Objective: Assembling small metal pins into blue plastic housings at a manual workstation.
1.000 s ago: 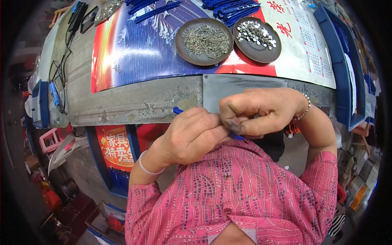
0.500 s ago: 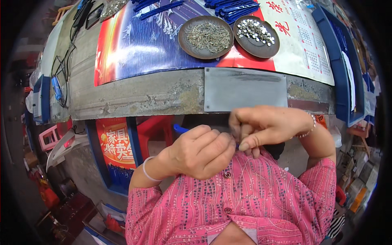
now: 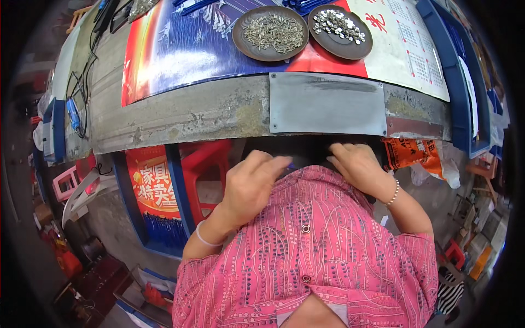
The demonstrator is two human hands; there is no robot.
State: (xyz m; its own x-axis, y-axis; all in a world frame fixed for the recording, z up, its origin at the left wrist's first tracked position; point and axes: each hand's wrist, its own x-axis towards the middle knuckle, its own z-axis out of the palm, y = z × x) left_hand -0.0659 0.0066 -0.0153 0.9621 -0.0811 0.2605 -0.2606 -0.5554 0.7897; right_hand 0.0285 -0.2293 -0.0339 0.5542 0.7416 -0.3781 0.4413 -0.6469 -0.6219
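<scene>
At the near edge of the table, above my lap, my left hand point(image 3: 249, 183) has its fingers pointing right, slightly blurred, with nothing seen in them. A small bit of blue point(image 3: 291, 164) shows by its fingertips, too little of it to name. My right hand point(image 3: 358, 167) is apart from the left, fingers bent downward and spread over the dark lap area point(image 3: 311, 150); nothing shows in it. On the table lie a round brown dish point(image 3: 240, 41) of small brass-coloured pins and another dish point(image 3: 350, 52) of small shiny silver discs or caps.
A grey metal plate point(image 3: 328, 104) is fixed to the table edge. Blue trays stand at the right point(image 3: 465, 93) and below left point(image 3: 123, 197), near a red stool point(image 3: 205, 169). A blue-handled corded tool point(image 3: 74, 113) lies left. An orange bag point(image 3: 413, 156) hangs at right.
My hands were together at the fingertips; now they have parted, the left moving left and the right lower. The blue strip seen behind my left hand is mostly hidden. The view has tilted down.
</scene>
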